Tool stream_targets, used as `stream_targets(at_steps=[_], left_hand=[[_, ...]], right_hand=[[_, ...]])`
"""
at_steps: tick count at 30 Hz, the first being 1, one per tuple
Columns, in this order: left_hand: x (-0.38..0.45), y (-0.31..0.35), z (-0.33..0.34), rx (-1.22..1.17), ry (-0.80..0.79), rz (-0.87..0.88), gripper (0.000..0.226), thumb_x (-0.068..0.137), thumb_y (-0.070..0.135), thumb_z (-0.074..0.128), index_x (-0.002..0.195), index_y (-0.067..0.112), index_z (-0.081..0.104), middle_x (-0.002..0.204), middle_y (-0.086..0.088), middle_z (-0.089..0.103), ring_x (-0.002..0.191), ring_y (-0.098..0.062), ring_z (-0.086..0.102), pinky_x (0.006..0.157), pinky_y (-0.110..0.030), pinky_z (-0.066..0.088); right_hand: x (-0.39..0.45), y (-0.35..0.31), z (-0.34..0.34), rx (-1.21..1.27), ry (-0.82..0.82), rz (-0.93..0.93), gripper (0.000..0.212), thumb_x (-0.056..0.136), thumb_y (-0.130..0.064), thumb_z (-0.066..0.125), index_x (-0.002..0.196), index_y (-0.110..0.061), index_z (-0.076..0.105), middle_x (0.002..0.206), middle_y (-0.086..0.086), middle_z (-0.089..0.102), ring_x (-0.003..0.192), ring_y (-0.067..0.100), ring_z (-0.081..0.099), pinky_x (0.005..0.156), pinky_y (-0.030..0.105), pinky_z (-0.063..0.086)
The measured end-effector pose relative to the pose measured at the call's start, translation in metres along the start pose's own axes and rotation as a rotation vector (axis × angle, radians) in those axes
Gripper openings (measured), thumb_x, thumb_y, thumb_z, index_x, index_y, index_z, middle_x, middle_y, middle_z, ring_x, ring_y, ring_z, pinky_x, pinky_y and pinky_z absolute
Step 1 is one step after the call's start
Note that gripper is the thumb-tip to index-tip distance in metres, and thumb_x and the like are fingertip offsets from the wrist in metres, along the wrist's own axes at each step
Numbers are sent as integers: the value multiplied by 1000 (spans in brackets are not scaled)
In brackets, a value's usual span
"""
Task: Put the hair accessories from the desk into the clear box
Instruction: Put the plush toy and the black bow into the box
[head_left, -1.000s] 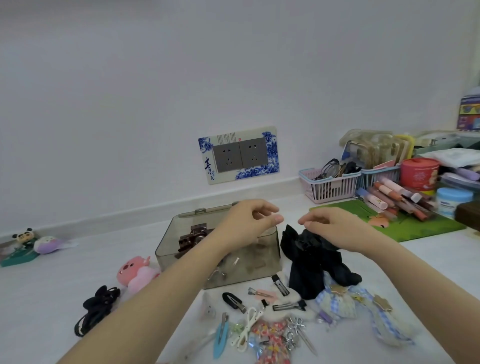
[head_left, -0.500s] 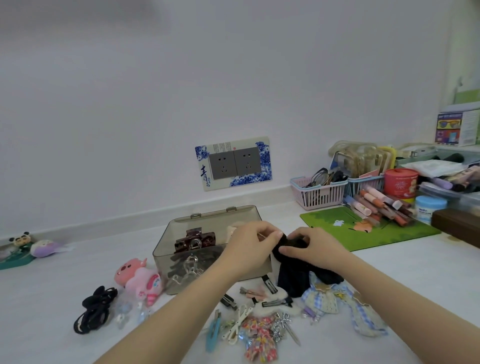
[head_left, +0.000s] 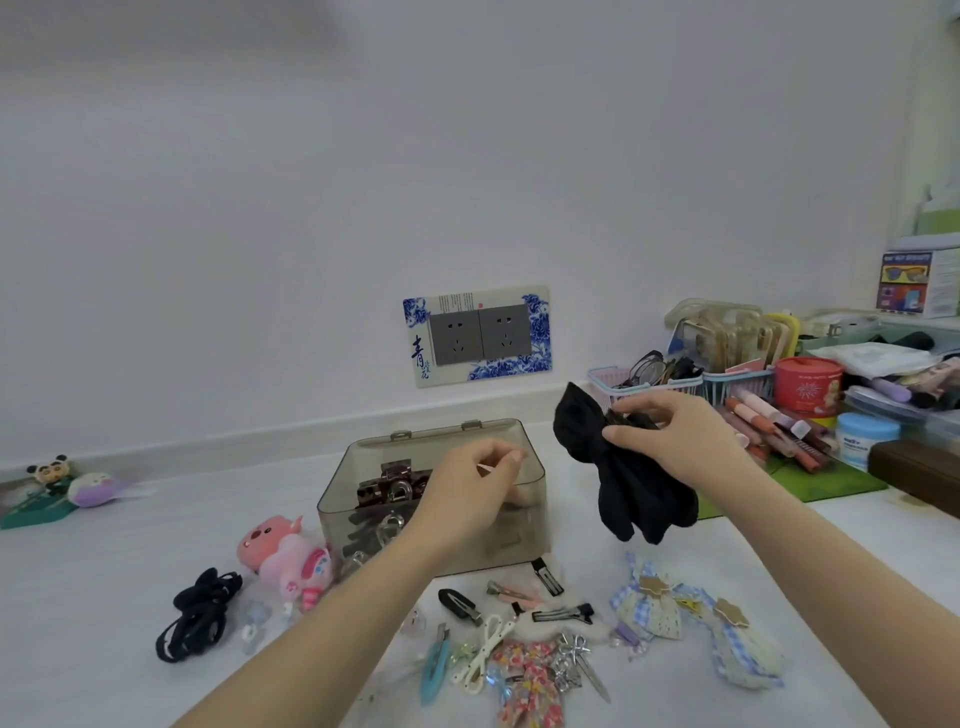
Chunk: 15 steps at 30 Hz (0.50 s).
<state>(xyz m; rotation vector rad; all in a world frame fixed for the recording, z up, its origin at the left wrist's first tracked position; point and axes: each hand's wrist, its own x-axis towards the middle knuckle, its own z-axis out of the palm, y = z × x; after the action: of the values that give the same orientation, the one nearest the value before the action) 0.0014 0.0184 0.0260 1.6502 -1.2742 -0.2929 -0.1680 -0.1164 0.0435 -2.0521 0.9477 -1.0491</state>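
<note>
The smoky clear box (head_left: 335, 512) stands open in the middle of the desk with a brown claw clip (head_left: 395, 486) and other clips inside. My left hand (head_left: 467, 493) hovers over the box's right half with its fingertips pinched together. To the box's right, my right hand (head_left: 675, 441) holds a black fabric bow (head_left: 628, 493) lifted above the desk. Loose on the desk lie black hair ties (head_left: 200, 613), a pink plush clip (head_left: 288, 561), several small clips (head_left: 524, 618), a floral bow (head_left: 527, 680) and a blue gingham bow (head_left: 670, 613).
At the back right are a pink basket (head_left: 618, 389) with glasses, a red tin (head_left: 808, 384), a blue-lidded jar (head_left: 865, 439) and tubes on a green mat (head_left: 836, 483). A dark brown box (head_left: 919, 475) sits far right. Small toys (head_left: 57, 483) lie far left.
My right hand has lifted the black bow off the desk, up and to the right. My left hand let go of the bow and moved back over the box.
</note>
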Motion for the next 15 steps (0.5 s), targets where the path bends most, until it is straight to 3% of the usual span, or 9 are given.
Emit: stream_targets(at_steps=[3, 5, 8, 10, 12, 13, 15], left_hand=[[3, 3, -7, -41, 78, 17, 24, 96, 29, 47, 116, 25, 58, 102, 6, 63, 81, -5, 66, 55, -4, 42], [8, 5, -17, -112, 151, 15, 35, 96, 33, 45, 130, 25, 47, 108, 7, 59, 89, -5, 62, 56, -8, 45], [19, 6, -38, -193, 228, 19, 50, 95, 42, 42, 142, 34, 27, 135, 7, 44, 113, -16, 56, 68, -15, 43], [25, 4, -54, -204, 272, 26, 55, 93, 48, 41, 144, 43, 20, 147, 7, 29, 127, -20, 47, 90, -25, 45], [31, 0, -70, -151, 284, 23, 53, 94, 49, 40, 143, 43, 24, 151, 7, 24, 137, -16, 33, 112, -38, 32], [33, -2, -76, -119, 266, 8, 50, 94, 48, 40, 142, 38, 30, 150, 6, 28, 137, -13, 32, 114, -37, 30], [36, -10, -88, -81, 204, -52, 39, 96, 44, 40, 130, 27, 48, 137, 4, 50, 122, -11, 50, 100, -26, 43]], right_hand=[[4, -24, -5, 126, -68, -75, 32, 75, -27, 74, 105, -32, 64, 110, -6, 63, 100, 13, 58, 86, 28, 41], [12, -42, 2, 175, -164, -119, 34, 77, -25, 72, 106, -35, 61, 116, -4, 63, 100, 14, 59, 91, 33, 46], [28, -63, 20, 138, -300, -229, 43, 80, -22, 69, 119, -31, 55, 126, -2, 58, 86, 9, 57, 98, 33, 44], [39, -75, 37, 89, -399, -295, 46, 82, -20, 67, 125, -30, 51, 131, -4, 55, 82, 7, 55, 97, 30, 43], [50, -84, 54, 63, -500, -310, 46, 84, -18, 64, 127, -29, 50, 133, -5, 53, 95, 7, 56, 100, 27, 40], [55, -88, 61, 48, -560, -312, 47, 85, -17, 63, 128, -29, 49, 134, -6, 53, 104, 7, 55, 101, 26, 38], [66, -92, 74, 7, -704, -299, 48, 87, -15, 61, 131, -26, 47, 136, -7, 52, 108, 6, 53, 98, 22, 39]])
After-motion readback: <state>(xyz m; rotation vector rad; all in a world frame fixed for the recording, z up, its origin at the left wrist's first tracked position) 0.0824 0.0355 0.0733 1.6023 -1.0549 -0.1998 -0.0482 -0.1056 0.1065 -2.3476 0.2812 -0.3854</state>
